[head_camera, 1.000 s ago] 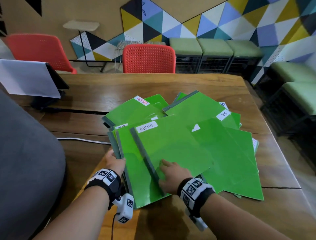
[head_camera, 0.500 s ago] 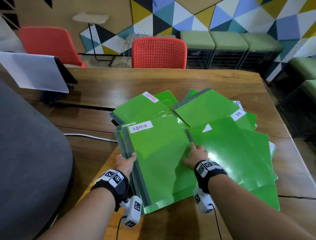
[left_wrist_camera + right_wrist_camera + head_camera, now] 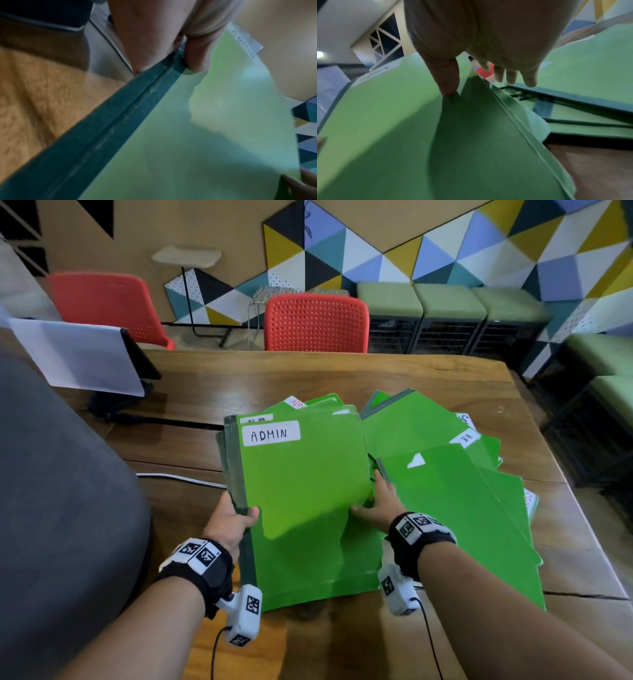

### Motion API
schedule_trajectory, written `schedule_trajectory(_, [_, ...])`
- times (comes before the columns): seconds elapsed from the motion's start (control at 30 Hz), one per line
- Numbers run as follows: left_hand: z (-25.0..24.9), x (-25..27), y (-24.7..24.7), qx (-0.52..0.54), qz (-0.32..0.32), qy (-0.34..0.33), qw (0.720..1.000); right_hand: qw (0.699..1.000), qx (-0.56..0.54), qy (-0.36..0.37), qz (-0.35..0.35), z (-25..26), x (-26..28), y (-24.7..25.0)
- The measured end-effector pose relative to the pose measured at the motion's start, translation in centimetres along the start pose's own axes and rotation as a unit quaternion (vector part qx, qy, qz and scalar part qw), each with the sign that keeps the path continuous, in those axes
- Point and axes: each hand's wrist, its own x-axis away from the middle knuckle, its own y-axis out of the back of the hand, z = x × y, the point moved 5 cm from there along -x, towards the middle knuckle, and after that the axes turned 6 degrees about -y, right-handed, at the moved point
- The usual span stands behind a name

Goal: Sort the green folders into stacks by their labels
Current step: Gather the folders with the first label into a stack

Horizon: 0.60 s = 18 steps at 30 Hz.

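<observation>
- A white label reading "ADMIN" (image 3: pixel 271 433) tops the front folder (image 3: pixel 308 491), which is raised off the table (image 3: pixel 212 392), long axis running away from the person.
- The left hand (image 3: pixel 229 523) pinches its dark spine, thumb in front.
- The right hand (image 3: pixel 375 505) holds the opposite edge, thumb on the cover; beyond those fingers, loose folders (image 3: pixel 455 491) show "HR" (image 3: pixel 466 437).

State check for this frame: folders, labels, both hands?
ADMIN folder: raised off the pile, cover bowed.
Left hand: grips its spine edge.
Right hand: thumb on its cover, fingers beneath.
HR folder: flat in pile, label upside down.
Loose pile: fanned, unsorted.
</observation>
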Motion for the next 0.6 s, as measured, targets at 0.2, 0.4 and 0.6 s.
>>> schedule_trajectory(0.2, [-6.5, 3.3, 0.9, 0.033, 0.015, -0.155, 0.987, 0.976, -0.204, 0.063, -0.042, 4.5, 4.3, 3.4])
schedule_trajectory(0.4, [-9.4, 6.6, 1.2, 0.130, 0.029, -0.199, 0.971, 0.939, -0.311, 0.130, -0.061, 5.3, 7.3, 4.1])
schedule_trajectory(0.6, [-4.6, 6.4, 1.2, -0.068, 0.021, -0.158, 0.985, 0.976, -0.186, 0.075, -0.085, 2.4, 8.6, 0.4])
